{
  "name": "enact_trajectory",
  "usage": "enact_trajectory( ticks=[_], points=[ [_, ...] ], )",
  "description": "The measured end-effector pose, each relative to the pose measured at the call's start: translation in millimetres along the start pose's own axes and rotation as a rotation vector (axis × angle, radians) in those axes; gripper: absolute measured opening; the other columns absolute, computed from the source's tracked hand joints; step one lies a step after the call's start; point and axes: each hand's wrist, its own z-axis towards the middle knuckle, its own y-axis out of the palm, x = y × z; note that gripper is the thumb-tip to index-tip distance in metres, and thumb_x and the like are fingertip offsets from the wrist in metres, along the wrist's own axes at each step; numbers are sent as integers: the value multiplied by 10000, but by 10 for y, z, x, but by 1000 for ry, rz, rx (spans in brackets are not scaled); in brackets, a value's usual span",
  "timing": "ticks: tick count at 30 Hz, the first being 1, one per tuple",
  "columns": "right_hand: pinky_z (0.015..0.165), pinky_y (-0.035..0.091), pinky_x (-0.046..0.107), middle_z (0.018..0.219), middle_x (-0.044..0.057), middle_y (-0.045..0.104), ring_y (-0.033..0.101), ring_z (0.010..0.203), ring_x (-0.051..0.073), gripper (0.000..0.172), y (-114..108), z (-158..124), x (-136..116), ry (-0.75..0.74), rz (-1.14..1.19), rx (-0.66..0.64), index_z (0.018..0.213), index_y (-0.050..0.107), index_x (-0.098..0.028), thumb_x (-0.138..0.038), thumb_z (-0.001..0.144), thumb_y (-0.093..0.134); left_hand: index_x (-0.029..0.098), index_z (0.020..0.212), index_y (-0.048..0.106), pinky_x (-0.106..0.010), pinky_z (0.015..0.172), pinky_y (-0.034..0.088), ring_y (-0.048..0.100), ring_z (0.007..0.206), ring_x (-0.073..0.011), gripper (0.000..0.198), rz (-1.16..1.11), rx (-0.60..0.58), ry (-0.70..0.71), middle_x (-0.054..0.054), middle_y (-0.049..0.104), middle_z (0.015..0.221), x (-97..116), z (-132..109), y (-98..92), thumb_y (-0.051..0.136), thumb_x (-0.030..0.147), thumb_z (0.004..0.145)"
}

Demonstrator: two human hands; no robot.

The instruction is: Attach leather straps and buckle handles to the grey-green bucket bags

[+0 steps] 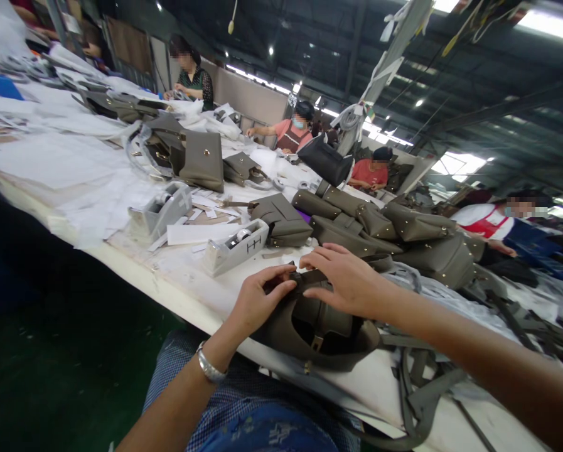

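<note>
A dark olive-grey handbag [281, 326] lies on the near edge of the table with its mouth open towards me. A metal fitting shows inside the opening, and another sits on the near outer side. My left hand [257, 298] pinches the bag's far left corner between thumb and fingers, by a small dark tab. Over the far rim is my right hand [342, 279], fingers and thumb apart, the fingertips close to the left ones. Whether it touches the bag I cannot tell.
Two tape dispensers [236, 247] [161, 210] stand beyond my left hand. Piled handbags [356, 220] lie ahead, and loose grey straps [415, 389] lie at the right. White paper [97, 207] covers the table's left. Several co-workers [293, 129] sit along the far side.
</note>
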Motion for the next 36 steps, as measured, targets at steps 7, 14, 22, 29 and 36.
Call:
enact_trajectory(
  ticks=[7, 14, 22, 29, 36],
  points=[
    [837, 483, 400, 949, 92, 742, 680, 900, 286, 400, -25, 7, -60, 8, -190, -110, 1213, 595, -161, -249, 841, 711, 169, 1037, 731, -256, 758, 506, 661, 816, -170, 249, -212, 14, -127, -55, 735, 920, 39, 44, 80, 712, 285, 818],
    [1102, 304, 447, 766, 69, 722, 684, 790, 236, 117, -95, -7, -109, -59, -328, -75, 941, 674, -163, -250, 863, 675, 172, 1010, 706, -223, 799, 477, 623, 860, -132, 305, -423, 125, -264, -22, 696, 910, -9, -115, -179, 789, 307, 749],
    [1145, 267, 509, 739, 42, 717, 665, 754, 220, 129, -50, 20, -61, -110, -451, 48, 920, 677, -162, -96, 871, 577, 182, 1110, 674, -236, 766, 455, 573, 833, -139, 433, -218, 267, -420, -23, 671, 918, -387, -445, -839, 778, 410, 757],
    [1191, 193, 549, 1068, 61, 743, 618, 1085, 223, 243, 41, -149, -164, -317, -421, 509, 1120, 654, -148, -98, 964, 474, 157, 1020, 705, -293, 684, 484, 618, 740, -189, 441, 36, -84, -411, -49, 689, 806, -89, -161, -592, 646, 549, 825],
    [798, 517, 347, 709, 10, 722, 652, 665, 148, 202, 323, -770, -136, 13, 280, 599, 830, 696, -178, -266, 953, 562, 149, 1079, 728, -321, 794, 496, 641, 819, -209, 441, -1, -88, -433, -60, 720, 830, -180, -153, -640, 710, 483, 792]
  ],
)
